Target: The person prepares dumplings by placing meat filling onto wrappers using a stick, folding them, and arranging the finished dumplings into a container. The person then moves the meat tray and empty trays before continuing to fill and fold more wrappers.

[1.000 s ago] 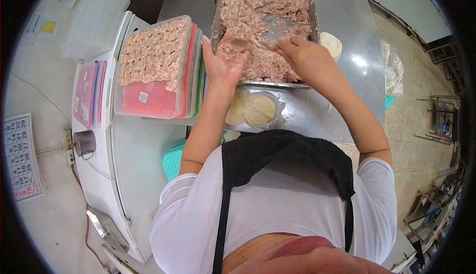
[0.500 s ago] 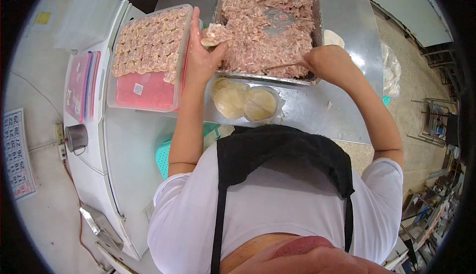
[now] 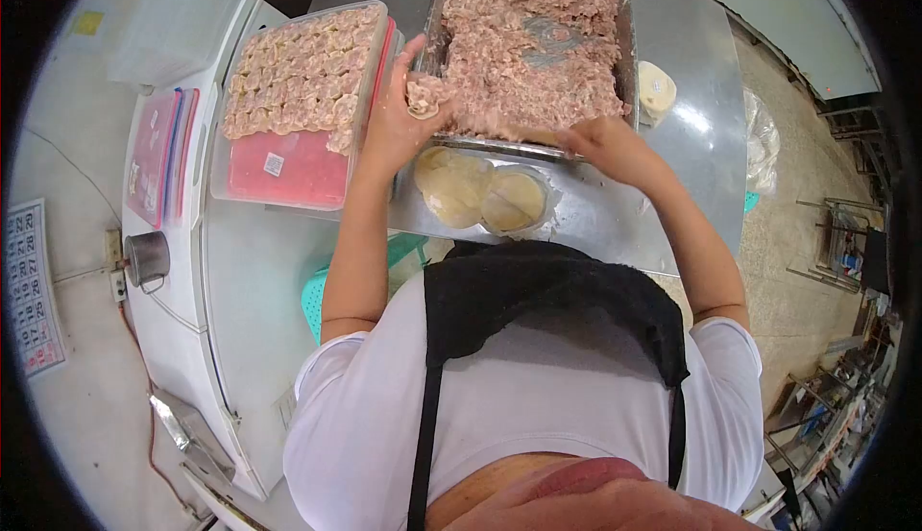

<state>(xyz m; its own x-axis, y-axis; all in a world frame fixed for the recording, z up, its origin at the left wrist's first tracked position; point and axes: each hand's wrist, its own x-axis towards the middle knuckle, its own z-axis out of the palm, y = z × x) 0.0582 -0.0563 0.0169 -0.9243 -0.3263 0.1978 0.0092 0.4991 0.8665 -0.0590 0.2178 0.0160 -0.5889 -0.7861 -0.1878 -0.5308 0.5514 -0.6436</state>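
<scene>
My left hand [image 3: 387,132] is closed around a dumpling [image 3: 424,96], a pale wrapper with minced meat on top, beside the left wall of the meat tray. My right hand [image 3: 613,150] grips a thin spatula [image 3: 534,134] at the tray's near edge, its blade smeared by motion and pointing toward the left hand. Minced meat [image 3: 528,80] fills most of the metal tray [image 3: 629,41], with bare metal showing in one patch. Round dough wrappers [image 3: 512,201] lie between the tray and my body. Rows of meat dumplings [image 3: 305,68] sit in a clear plastic container [image 3: 288,201] left of my left hand.
A pale stack [image 3: 657,92], apparently more wrappers, stands right of the tray on the steel table [image 3: 696,185]. Coloured lids [image 3: 158,156] lean beyond the container on the white freezer [image 3: 254,272]. A metal mug [image 3: 147,259] hangs at its side. A green stool [image 3: 315,301] is below.
My right hand has moved left with the spatula, away from the tray's right corner toward my left hand. The left hand still holds the dumpling and has shifted slightly. The whole view has tilted a little.
</scene>
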